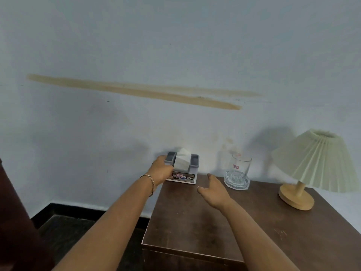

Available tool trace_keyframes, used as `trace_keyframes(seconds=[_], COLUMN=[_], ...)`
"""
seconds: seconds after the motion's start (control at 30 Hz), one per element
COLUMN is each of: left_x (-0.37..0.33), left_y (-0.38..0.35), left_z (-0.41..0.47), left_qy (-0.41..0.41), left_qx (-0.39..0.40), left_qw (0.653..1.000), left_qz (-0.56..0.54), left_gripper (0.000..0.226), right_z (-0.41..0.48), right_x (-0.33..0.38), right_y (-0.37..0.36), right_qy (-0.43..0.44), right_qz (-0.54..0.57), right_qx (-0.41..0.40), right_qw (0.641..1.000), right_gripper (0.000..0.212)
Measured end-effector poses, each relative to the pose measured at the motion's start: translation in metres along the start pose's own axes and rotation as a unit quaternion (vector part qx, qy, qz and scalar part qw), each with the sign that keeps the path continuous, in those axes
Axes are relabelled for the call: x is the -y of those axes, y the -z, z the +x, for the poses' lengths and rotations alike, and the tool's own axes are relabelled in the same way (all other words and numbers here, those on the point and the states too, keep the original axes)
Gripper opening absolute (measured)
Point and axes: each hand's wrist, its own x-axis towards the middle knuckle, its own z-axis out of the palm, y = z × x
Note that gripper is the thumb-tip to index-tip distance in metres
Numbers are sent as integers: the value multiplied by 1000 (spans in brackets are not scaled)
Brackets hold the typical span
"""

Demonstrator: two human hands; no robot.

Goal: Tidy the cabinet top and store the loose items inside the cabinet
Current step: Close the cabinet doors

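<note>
A grey and white tissue box (184,169) with a tissue sticking out of its top stands at the far left corner of the dark wooden cabinet top (224,222). My left hand (161,170) grips the box's left side. My right hand (214,189) hovers open over the wood just right of the box, touching nothing. A clear glass (238,169) stands on a glass coaster (236,183) further right along the wall.
A table lamp (316,163) with a pleated cream shade and round wooden base stands at the right of the cabinet top. A pale wall runs right behind everything. Dark floor (78,227) lies left of the cabinet, with dark furniture at the left edge.
</note>
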Motion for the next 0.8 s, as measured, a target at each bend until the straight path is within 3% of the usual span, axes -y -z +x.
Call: trace_keyframes(seconds=[0.23, 0.37, 0.47, 0.67, 0.8], left_x=[20, 34, 48, 63, 58], left_y=[-16, -26, -30, -33, -44], left_z=[43, 63, 73, 82, 78], left_qy=[7, 30, 29, 14, -3], left_qx=[-25, -28, -37, -47, -22], left_qw=[999, 998, 998, 997, 998], left_qz=[-27, -42, -49, -55, -66], left_gripper=[64, 59, 58, 61, 56], right_z=[26, 61, 95, 93, 85], right_x=[4, 3, -12, -7, -14], right_y=[-7, -20, -35, -31, -18], right_qy=[13, 48, 61, 31, 18], right_qz=[132, 136, 128, 152, 143], right_qx=[10, -13, 13, 18, -23], right_qw=[991, 989, 990, 988, 989], right_gripper=[54, 66, 73, 66, 54])
